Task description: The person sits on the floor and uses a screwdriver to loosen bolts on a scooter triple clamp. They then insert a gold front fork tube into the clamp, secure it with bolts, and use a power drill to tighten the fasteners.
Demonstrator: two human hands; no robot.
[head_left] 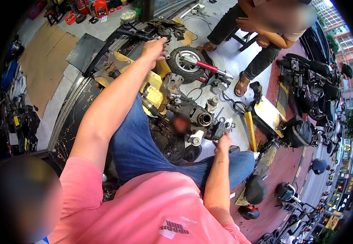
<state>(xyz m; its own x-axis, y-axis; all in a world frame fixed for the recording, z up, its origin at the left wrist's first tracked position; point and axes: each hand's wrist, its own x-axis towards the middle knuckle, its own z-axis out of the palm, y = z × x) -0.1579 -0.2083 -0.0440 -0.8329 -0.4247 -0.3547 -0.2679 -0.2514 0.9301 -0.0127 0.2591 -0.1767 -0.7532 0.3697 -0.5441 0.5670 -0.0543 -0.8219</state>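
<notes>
My left hand point(153, 51) reaches far forward, its fingers curled beside black and silver metal pieces; what they hold, if anything, I cannot make out. Close to my right knee is my right hand point(223, 142), thumb and forefinger apart, next to a dark metal block point(217, 131). Between my legs lies a greasy metal assembly with a round hollow end point(204, 118). Beyond it are a small wheel with a black tyre point(188, 64) and a red and silver fork tube point(205, 66). A yellow-handled hammer point(250, 130) stands right of my right hand.
Another person's hand point(246, 25) shows at the far right, the person seated on a stool. Parked motorcycles point(314, 77) line the red pavement. Cardboard point(48, 61) lies on the floor at left, and red bottles point(100, 9) stand at the back.
</notes>
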